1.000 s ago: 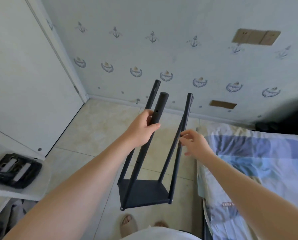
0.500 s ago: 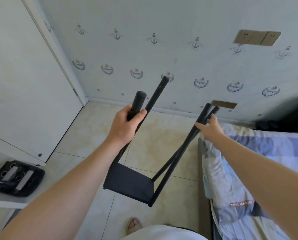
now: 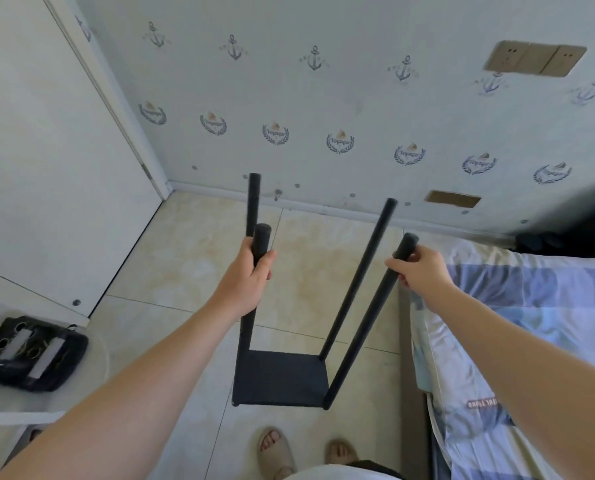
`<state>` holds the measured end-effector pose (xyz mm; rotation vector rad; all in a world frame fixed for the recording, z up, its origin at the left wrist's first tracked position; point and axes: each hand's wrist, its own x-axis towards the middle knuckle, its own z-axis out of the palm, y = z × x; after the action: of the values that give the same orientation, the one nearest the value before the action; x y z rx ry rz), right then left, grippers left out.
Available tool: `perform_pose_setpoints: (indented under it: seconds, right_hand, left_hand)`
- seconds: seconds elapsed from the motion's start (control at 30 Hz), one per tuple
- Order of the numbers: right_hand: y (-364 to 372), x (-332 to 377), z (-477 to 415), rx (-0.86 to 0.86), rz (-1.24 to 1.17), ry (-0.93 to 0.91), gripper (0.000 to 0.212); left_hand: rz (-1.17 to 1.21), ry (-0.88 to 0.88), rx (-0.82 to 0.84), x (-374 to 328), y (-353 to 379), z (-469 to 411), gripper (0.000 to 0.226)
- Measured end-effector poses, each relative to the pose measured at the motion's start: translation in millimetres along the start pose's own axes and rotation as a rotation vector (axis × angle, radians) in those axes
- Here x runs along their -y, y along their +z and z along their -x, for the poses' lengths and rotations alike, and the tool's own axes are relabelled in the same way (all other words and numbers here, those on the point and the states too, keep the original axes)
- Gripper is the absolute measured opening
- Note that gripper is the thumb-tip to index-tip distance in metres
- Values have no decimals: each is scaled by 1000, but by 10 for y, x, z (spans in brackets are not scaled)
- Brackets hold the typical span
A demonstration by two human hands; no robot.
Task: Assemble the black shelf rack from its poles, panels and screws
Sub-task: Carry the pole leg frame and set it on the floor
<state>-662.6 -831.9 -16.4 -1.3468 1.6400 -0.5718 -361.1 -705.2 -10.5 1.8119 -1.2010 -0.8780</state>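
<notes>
1. A person holds a part-built black shelf rack (image 3: 282, 379), apparently just clear of the tiled floor (image 3: 185, 265), beside a bed (image 3: 531, 306).
2. One panel (image 3: 289, 367) carries four upright poles (image 3: 356, 282).
3. The left hand (image 3: 251, 277) has its fingers wrapped round the near-left pole (image 3: 261, 240). The right hand (image 3: 424, 268) has its fingers closed on the top of the near-right pole (image 3: 358, 341).
4. Two sandalled feet (image 3: 275, 448) stand below.

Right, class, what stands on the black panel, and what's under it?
Four poles stand at the corners of the panel; left hand and right hand each grip one. The floor beneath is covered.
</notes>
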Motion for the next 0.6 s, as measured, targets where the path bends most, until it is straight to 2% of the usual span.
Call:
perform_pose_setpoints:
  seconds: [0.13,0.27,0.37,0.43,0.6]
  right_hand:
    - [322,-248,6,14,93,28,23]
    - [717,-530,-93,98,183,100,15]
    - [1023,-751,-196,130,276,101,19]
    - [1220,-906,-302,128,317,99,24]
    - [1605,-1336,-567,102,344,122,21]
  left_hand:
    - [-42,-144,-33,530,100,-30,8]
    - [-61,-357,-68,1115,275,-58,7]
    - [-112,-491,-55,1525,407,-95,12]
    - [-124,-512,-34,1780,513,-132,17]
    - [-176,-516,-28,2271,729,-283,17]
